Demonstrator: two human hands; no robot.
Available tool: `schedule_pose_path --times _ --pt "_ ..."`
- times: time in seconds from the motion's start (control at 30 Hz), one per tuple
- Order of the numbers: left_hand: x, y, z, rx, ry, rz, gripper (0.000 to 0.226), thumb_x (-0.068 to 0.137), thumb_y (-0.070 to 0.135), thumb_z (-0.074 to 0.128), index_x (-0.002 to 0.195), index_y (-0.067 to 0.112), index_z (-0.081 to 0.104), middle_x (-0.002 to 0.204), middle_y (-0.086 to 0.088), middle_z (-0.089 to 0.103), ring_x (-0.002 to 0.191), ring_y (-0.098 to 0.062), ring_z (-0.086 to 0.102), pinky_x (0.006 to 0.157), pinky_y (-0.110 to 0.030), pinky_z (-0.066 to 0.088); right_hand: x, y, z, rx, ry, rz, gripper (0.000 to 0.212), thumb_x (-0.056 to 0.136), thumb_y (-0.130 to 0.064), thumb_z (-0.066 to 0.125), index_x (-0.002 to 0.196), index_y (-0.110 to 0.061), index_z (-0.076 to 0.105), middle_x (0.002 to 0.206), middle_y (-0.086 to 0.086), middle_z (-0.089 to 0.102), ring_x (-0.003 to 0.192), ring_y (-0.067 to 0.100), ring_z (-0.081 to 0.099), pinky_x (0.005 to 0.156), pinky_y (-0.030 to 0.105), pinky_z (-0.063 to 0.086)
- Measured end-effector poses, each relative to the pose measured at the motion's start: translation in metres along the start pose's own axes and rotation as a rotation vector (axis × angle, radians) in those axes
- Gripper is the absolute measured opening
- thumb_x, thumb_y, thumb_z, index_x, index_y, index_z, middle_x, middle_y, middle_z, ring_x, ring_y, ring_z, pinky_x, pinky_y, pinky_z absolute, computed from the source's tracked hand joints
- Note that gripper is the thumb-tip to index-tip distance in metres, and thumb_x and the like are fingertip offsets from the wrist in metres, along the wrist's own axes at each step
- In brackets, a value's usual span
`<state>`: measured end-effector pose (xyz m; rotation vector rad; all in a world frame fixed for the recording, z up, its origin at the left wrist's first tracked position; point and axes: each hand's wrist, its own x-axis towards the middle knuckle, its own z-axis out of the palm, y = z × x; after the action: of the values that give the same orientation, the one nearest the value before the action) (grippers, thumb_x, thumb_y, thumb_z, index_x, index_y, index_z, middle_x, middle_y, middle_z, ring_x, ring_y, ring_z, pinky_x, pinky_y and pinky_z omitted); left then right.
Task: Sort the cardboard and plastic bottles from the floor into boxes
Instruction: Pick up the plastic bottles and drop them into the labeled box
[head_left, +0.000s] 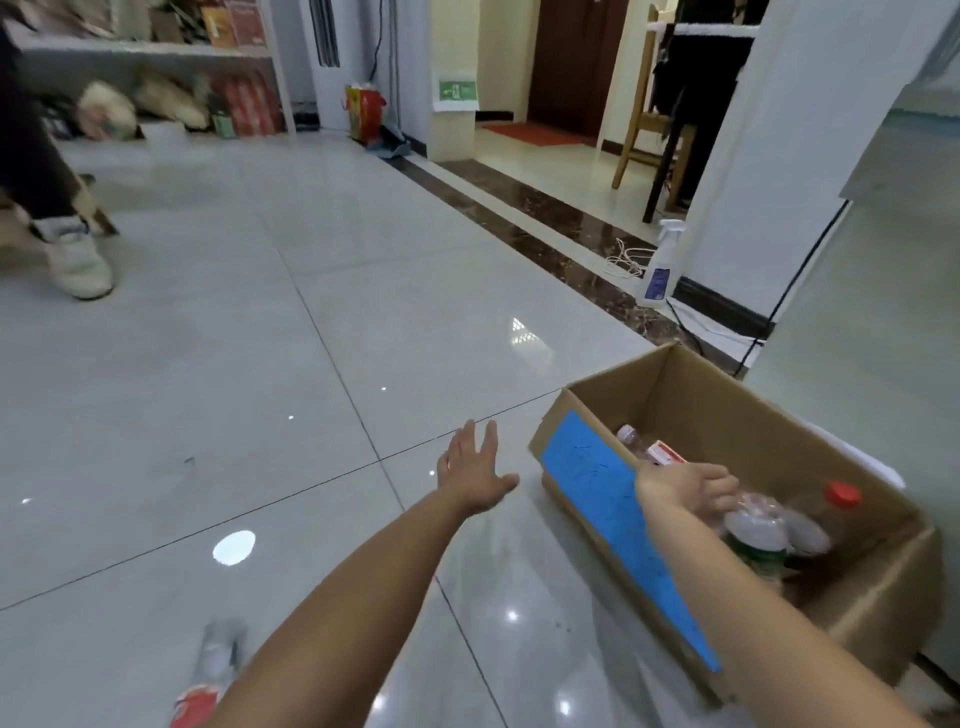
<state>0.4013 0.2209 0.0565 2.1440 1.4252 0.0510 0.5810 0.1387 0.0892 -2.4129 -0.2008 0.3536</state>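
Observation:
An open cardboard box (862, 603) with a blue paper sheet on its near flap stands on the floor at the right. Several clear plastic bottles lie inside it, one with a red cap (842, 494) and one with a green label (756, 538). My right hand (691, 488) reaches over the flap into the box, fingers curled on the green-labelled bottle's upper end. My left hand (475, 470) hovers over the tiles left of the box, fingers spread, holding nothing. Another clear bottle with a red label (210, 670) lies on the floor at the bottom left, partly behind my left forearm.
A person's leg and white shoe (78, 260) stand at the far left. Shelves (156, 52) with clutter line the back wall. A white spray bottle (660, 265) and cables sit by the white pillar at the right. A wooden chair (654, 119) stands beyond the dark floor strip.

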Motion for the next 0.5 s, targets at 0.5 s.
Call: schedule_pose_path --times 0.5 --pt "-0.25 -0.358 -0.031 -0.156 0.058 -0.866 0.09 0.093 0.05 0.05 0.154 0.019 -0.008 0.16 -0.011 -0.017 0.148 -0.031 -0.012 0.121 -0.043 0.007 -0.292 0.025 0.204 -0.485 -0.924 -1.083 0.082 0.092 -0.03 0.057 0.151 -0.004 0.006 0.159 0.013 0.001 0.147 0.028 -0.002 0.117 0.035 0.017"
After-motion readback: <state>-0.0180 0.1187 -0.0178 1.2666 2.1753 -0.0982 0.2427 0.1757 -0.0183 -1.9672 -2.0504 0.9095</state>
